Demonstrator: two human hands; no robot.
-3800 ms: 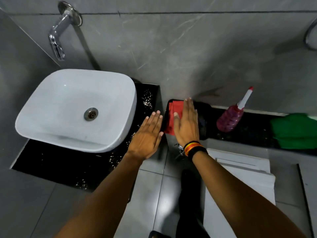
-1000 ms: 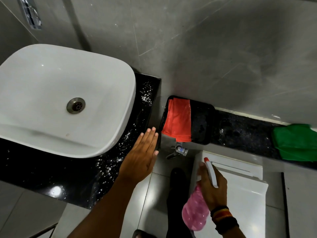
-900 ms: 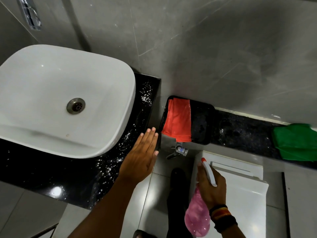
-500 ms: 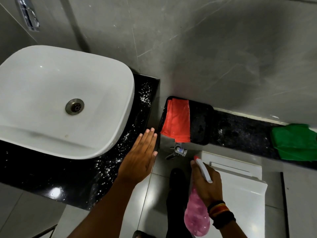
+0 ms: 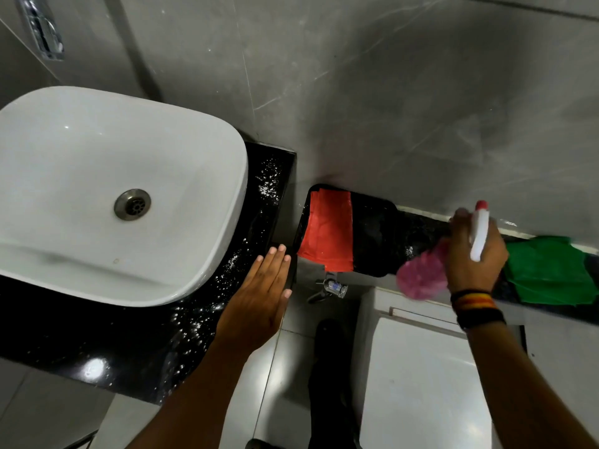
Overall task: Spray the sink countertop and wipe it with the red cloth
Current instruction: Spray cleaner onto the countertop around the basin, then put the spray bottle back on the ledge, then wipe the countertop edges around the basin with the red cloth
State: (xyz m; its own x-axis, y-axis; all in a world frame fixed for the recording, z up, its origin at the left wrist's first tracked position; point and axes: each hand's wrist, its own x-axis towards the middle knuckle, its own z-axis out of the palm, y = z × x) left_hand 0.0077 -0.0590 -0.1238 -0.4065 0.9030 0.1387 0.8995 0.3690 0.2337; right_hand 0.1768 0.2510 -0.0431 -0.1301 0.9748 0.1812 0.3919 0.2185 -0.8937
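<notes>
Head view, right hand: the right hand [image 5: 475, 254] is wrapped around the spray bottle [image 5: 431, 270], over the dark ledge [image 5: 418, 228] between the red cloth and a green cloth [image 5: 551, 270]; the bottle is blurred, so whether its base touches the ledge cannot be told.
Head view, left hand: the left hand [image 5: 259, 299] is flat, fingers together and extended, holding nothing, over the right edge of the black sink countertop [image 5: 97, 345].
Head view, bottle axis: its long axis runs from the pink body at lower left to the white neck and red tip at upper right; the tip points toward the wall, away from the countertop.
Head view, red cloth: the red cloth [image 5: 327, 228] lies folded on a black tray [image 5: 372, 234] right of the countertop; its long side runs from the wall toward the person; neither hand touches it.
Head view, countertop: white specks lie scattered beside the white basin [image 5: 97, 189]; by my judgement wiping has not begun.
Risk, bottle: set down tilted as it is, it could tip onto the green cloth or roll off the ledge.
Risk, cloth: a careless reach could drag the tray off its ledge; the cloth's near corner already hangs over the edge.
</notes>
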